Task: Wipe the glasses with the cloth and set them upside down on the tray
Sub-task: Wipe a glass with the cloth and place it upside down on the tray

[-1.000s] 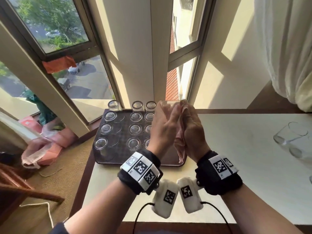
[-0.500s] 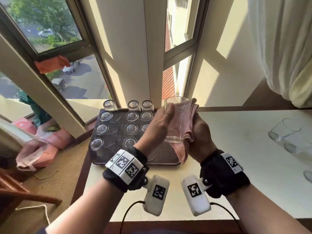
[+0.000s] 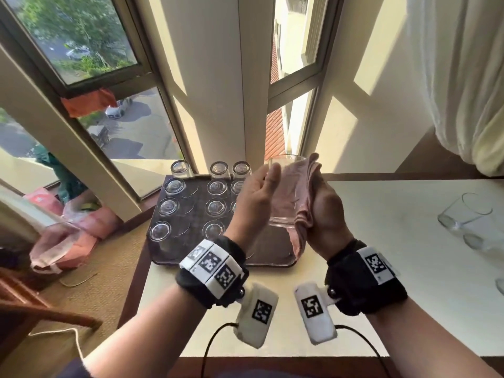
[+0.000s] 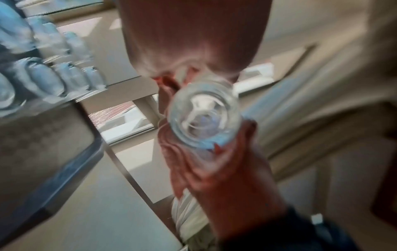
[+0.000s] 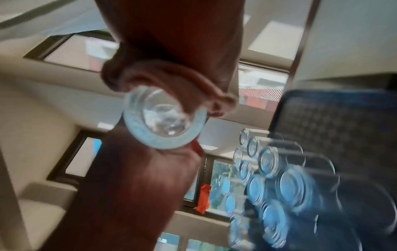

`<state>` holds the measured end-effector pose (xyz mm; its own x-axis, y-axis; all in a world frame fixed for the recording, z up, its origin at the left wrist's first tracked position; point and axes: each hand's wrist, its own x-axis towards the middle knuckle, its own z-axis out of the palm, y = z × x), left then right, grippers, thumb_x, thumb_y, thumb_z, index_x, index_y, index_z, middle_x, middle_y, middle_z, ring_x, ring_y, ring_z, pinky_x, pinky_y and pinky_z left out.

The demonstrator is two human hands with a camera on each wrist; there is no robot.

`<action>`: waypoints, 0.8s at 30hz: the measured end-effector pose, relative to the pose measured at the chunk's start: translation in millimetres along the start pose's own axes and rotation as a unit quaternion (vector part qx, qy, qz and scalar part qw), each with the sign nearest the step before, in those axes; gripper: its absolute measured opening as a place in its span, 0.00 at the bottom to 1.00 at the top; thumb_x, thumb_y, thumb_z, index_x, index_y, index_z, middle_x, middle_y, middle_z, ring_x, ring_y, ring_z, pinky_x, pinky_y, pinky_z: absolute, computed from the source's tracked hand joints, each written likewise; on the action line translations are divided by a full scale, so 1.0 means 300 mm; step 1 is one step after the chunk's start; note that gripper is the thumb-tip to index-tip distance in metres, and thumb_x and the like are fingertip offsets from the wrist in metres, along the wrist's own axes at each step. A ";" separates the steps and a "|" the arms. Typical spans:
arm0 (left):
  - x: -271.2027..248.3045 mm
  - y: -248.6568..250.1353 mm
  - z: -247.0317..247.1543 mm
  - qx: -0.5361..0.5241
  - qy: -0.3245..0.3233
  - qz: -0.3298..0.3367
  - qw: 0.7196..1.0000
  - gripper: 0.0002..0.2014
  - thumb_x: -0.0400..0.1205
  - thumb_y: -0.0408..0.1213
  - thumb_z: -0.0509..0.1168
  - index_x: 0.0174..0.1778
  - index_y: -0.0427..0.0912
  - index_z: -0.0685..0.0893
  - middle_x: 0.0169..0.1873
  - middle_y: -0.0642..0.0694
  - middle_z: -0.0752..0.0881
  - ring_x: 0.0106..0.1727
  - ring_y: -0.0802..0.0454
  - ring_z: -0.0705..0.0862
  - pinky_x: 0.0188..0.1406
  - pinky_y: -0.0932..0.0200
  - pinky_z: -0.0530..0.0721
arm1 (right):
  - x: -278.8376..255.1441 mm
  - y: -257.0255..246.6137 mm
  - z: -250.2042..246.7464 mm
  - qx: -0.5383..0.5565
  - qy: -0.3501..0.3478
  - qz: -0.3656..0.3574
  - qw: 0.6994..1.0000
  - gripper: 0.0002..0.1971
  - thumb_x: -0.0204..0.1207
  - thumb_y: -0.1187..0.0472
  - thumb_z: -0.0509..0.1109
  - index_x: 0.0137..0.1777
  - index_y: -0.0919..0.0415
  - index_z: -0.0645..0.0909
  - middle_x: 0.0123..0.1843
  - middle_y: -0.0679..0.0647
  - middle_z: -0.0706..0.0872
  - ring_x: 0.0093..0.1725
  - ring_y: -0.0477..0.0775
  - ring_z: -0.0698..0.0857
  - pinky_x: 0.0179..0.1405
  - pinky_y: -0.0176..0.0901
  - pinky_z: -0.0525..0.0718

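Above the bench (image 3: 381, 214), the left hand (image 3: 255, 205) grips an upright glass (image 3: 282, 192) while the right hand (image 3: 326, 214) presses a pink cloth (image 3: 304, 195) round it. Behind, a dark tray (image 3: 196, 233) holds rows of upturned glasses (image 3: 215, 207).

Upturned glasses (image 3: 215, 207) on tray (image 3: 191, 261), table's (image 3: 381, 241) left

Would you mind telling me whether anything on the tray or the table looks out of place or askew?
Nothing stands out. The glasses on the tray stand upside down in tidy rows, and the few unwiped glasses wait on the table to the right. The glass in hand looks whole, with no spill visible.
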<state>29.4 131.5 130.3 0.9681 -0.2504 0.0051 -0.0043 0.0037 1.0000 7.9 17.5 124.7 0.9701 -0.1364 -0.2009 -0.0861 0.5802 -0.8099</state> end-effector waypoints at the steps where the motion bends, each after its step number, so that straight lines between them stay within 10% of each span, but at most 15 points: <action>1: 0.000 -0.014 0.008 0.006 0.024 0.011 1.000 0.23 0.87 0.59 0.56 0.54 0.42 0.85 0.48 0.43 0.89 0.49 0.42 0.88 0.54 0.45 0.85 | 0.002 0.006 0.008 -0.013 0.010 -0.018 1.000 0.28 0.86 0.46 0.60 0.73 0.69 0.75 0.68 0.72 0.83 0.67 0.72 0.84 0.69 0.72 0.79; 6: -0.019 -0.046 0.052 -0.038 0.062 -0.023 0.997 0.47 0.64 0.74 0.75 0.70 0.45 0.76 0.63 0.47 0.88 0.65 0.49 0.88 0.70 0.39 0.82 | -0.022 0.027 0.039 0.004 -0.021 -0.026 0.999 0.27 0.89 0.51 0.55 0.71 0.78 0.72 0.68 0.79 0.80 0.65 0.72 0.84 0.61 0.54 0.86; 9: -0.004 -0.061 0.024 -0.036 0.016 -0.010 0.999 0.36 0.68 0.64 0.76 0.64 0.42 0.83 0.58 0.46 0.91 0.59 0.50 0.90 0.67 0.40 0.85 | -0.039 0.021 0.034 0.025 -0.023 0.042 0.999 0.32 0.85 0.45 0.58 0.76 0.73 0.72 0.73 0.71 0.80 0.74 0.71 0.78 0.78 0.68 0.72; 14: -0.020 -0.073 0.003 0.016 -0.016 0.061 0.998 0.34 0.66 0.75 0.70 0.58 0.54 0.83 0.63 0.44 0.80 0.63 0.51 0.86 0.60 0.48 0.89 | -0.057 0.003 0.018 0.079 -0.024 0.126 0.989 0.27 0.89 0.47 0.52 0.75 0.67 0.75 0.67 0.69 0.84 0.64 0.68 0.85 0.59 0.60 0.87; 20: -0.040 -0.078 -0.042 -0.051 -0.139 0.059 0.987 0.48 0.70 0.66 0.73 0.77 0.38 0.67 0.64 0.47 0.82 0.62 0.57 0.87 0.56 0.60 0.87 | -0.042 -0.022 0.000 0.085 -0.028 0.185 0.979 0.26 0.91 0.51 0.52 0.54 0.69 0.87 0.44 0.66 0.91 0.40 0.61 0.92 0.37 0.52 0.92; 24: -0.044 -0.088 -0.059 -0.060 -0.151 0.061 0.985 0.46 0.70 0.60 0.78 0.77 0.40 0.65 0.63 0.44 0.82 0.62 0.55 0.86 0.60 0.58 0.84 | -0.028 -0.016 -0.012 0.075 -0.024 0.204 0.976 0.22 0.90 0.55 0.53 0.58 0.70 0.84 0.47 0.67 0.89 0.45 0.62 0.90 0.49 0.54 0.90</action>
<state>21.3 151.8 103.7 0.8433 -0.5180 0.1433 -0.0684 0.1610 0.9846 -0.7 12.9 128.3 0.8719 0.1658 -0.4607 -0.4365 0.6896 -0.5779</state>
